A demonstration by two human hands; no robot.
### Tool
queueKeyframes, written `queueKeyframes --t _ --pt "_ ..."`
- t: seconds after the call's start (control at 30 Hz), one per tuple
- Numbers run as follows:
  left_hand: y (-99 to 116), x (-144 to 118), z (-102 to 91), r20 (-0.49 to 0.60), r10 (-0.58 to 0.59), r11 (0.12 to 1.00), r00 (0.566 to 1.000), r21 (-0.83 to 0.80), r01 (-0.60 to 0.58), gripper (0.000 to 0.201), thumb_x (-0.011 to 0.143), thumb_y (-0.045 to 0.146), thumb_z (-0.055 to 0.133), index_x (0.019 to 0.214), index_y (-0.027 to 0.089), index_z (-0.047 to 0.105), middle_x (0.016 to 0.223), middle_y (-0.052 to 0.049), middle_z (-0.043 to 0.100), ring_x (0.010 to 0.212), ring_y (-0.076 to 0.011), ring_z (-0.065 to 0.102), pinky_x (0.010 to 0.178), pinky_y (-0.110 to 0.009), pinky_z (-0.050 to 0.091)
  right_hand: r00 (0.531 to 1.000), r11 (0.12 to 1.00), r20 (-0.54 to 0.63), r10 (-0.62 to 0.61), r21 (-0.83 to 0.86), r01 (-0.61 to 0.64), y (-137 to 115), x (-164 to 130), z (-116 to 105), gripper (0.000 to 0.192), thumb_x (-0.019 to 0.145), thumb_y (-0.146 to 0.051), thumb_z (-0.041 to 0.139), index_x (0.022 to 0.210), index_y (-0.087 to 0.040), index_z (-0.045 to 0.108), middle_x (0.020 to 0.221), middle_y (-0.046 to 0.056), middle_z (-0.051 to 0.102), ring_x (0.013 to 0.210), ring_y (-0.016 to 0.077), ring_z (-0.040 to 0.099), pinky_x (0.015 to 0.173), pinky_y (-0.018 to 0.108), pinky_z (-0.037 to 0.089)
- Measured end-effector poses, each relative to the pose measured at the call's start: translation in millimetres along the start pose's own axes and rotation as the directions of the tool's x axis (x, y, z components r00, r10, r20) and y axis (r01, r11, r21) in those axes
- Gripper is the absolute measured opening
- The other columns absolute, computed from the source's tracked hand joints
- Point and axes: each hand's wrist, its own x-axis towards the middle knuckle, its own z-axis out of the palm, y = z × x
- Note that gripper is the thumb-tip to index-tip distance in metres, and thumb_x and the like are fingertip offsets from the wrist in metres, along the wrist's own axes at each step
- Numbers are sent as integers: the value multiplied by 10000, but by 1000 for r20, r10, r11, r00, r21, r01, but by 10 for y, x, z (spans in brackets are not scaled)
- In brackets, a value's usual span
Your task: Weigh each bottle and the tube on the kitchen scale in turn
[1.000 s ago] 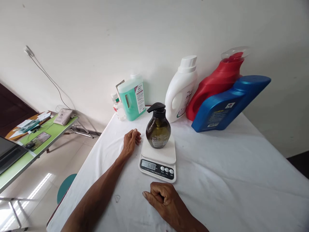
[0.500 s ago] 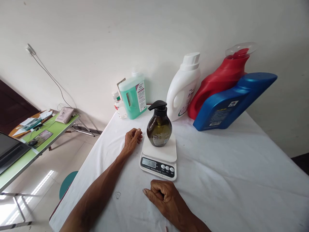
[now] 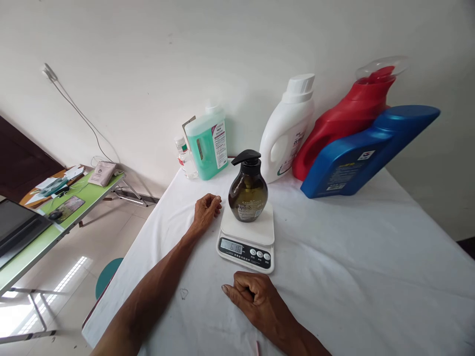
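A dark brown pump bottle (image 3: pixel 248 195) with a black pump head stands upright on the white platform of a kitchen scale (image 3: pixel 247 237). The scale's small display is lit with digits that look like 616. My left hand (image 3: pixel 207 212) rests on the cloth just left of the scale, its fingers curled in and nothing seen in them. In front of the scale my right hand (image 3: pixel 256 299) lies as a loose fist, thumb pointing left, apart from the scale and holding nothing visible.
Along the wall stand a small clear bottle (image 3: pixel 187 160), a green liquid jug (image 3: pixel 208 146), a white detergent bottle (image 3: pixel 284 131), a red bottle (image 3: pixel 343 116) and a leaning blue bottle (image 3: pixel 352 160). A white cloth (image 3: pixel 356 277) covers the table. At left are a green table (image 3: pixel 72 215), laptop (image 3: pixel 22 230) and teal stool (image 3: pixel 106 277).
The camera view has shifted slightly, so the table and objects appear a little further right and mostly higher. Both hands and the bottle keep their places around and on the scale.
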Motion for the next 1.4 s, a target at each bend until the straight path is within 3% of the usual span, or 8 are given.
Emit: queueKeyframes --t 0.5,0.6,0.7,0.83,0.93,1.07,1.17,1.4 --pt "12 -27 32 -20 -1 1000 1000 -23 1 556 892 704 593 831 154 651 730 -41 627 582 -120 578 524 -254 452 999 999 24 26 -24 -26 21 1 -13 480 987 -357 525 672 -257 177 607 -66 242 549 121 254 509 279 240" --pt "31 -67 23 -52 56 998 997 10 -56 555 927 709 535 947 164 643 846 -67 668 673 -149 612 574 -280 488 999 999 33 34 -23 -33 30 -3 -15 490 989 -368 533 668 -256 179 606 -64 242 549 124 256 511 284 241" --pt "149 -155 28 -100 209 976 973 86 -200 571 922 683 583 1188 178 604 1093 -123 696 925 -217 663 790 -363 554 999 999 38 36 -36 -34 47 2 -10 504 988 -386 544 659 -256 185 596 -65 244 542 124 252 509 286 243" --pt "427 -287 151 -7 403 910 915 108 -400 1065 699 647 866 1527 189 377 1511 -222 512 1387 -357 526 1174 -537 406 999 998 42 25 -56 -23 53 7 -15 504 981 -400 549 650 -255 198 586 -67 250 531 120 271 511 281 257" --pt "611 -323 322 81 369 918 926 128 -376 1337 542 574 983 1603 203 261 1614 -233 413 1492 -404 426 1227 -572 356 998 998 50 45 -54 -43 54 -1 -22 497 980 -409 551 659 -257 203 589 -68 253 536 121 277 513 280 264" --pt "737 -280 486 121 216 952 969 194 -236 955 618 464 965 1417 208 509 1330 -145 671 1195 -346 654 988 -480 545 998 997 40 40 -64 -38 140 -35 5 497 989 -425 548 667 -257 209 596 -67 257 543 121 271 517 279 260" --pt "761 -245 499 86 146 951 985 263 -164 703 605 456 966 1170 212 627 1053 -69 737 947 -284 692 769 -387 548 1000 997 12 23 -73 -22 261 -68 43 512 1010 -461 530 667 -254 212 601 -64 254 546 121 264 518 279 258" --pt "806 -132 114 -116 198 958 973 232 -168 613 586 433 966 1038 204 621 945 -39 717 851 -221 651 720 -329 503 1000 998 6 23 -62 -23 278 -79 52 544 1019 -514 530 664 -253 211 604 -63 240 549 124 246 516 284 244"
